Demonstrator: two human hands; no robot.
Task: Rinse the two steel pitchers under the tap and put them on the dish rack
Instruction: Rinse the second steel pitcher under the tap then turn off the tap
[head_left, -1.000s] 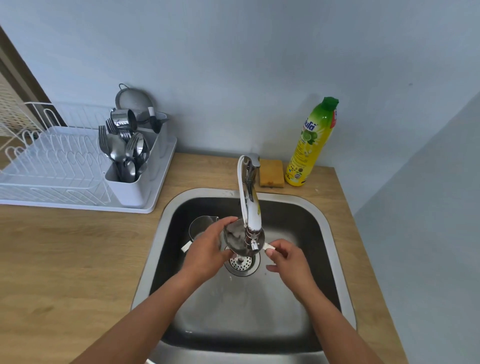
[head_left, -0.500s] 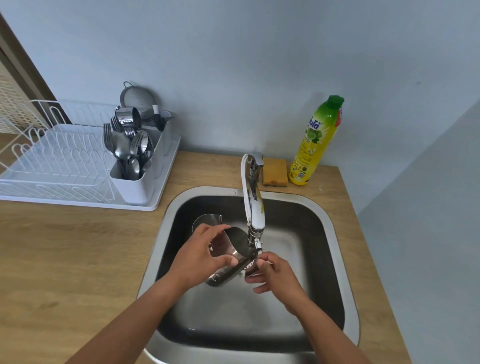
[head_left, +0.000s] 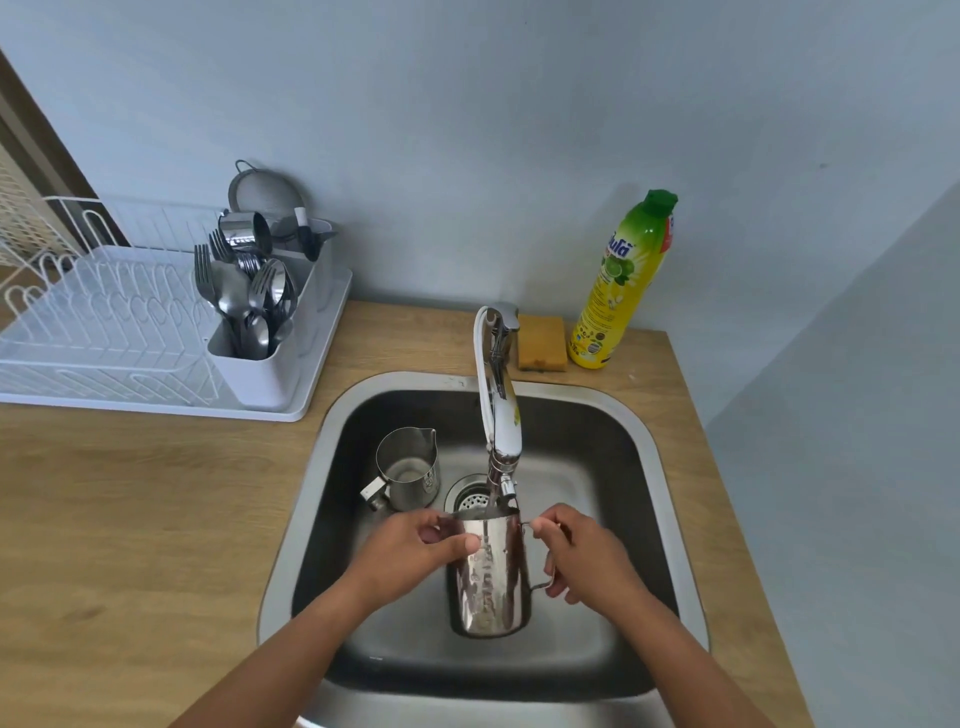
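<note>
I hold a tall steel pitcher (head_left: 491, 577) upright in the sink (head_left: 311, 519), its mouth under the tap (head_left: 501, 415). A thin stream of water runs from the spout into it. My left hand (head_left: 410, 551) grips the pitcher's left side near the rim. My right hand (head_left: 587, 556) holds its handle on the right. A second, smaller steel pitcher (head_left: 408, 467) stands upright on the sink floor to the left, beside the drain (head_left: 470, 496). The white dish rack (head_left: 104, 332) sits on the counter at the left.
A cutlery holder (head_left: 260, 364) full of forks and spoons stands at the rack's right end, with a steel cup and a strainer behind. A yellow sponge (head_left: 542, 343) and a dish soap bottle (head_left: 623, 283) stand behind the sink. The wooden counter (head_left: 130, 519) surrounds the sink.
The pitcher went from tilted on its side under the spout to upright and lower. My left hand shifted to its side and my right hand took the handle.
</note>
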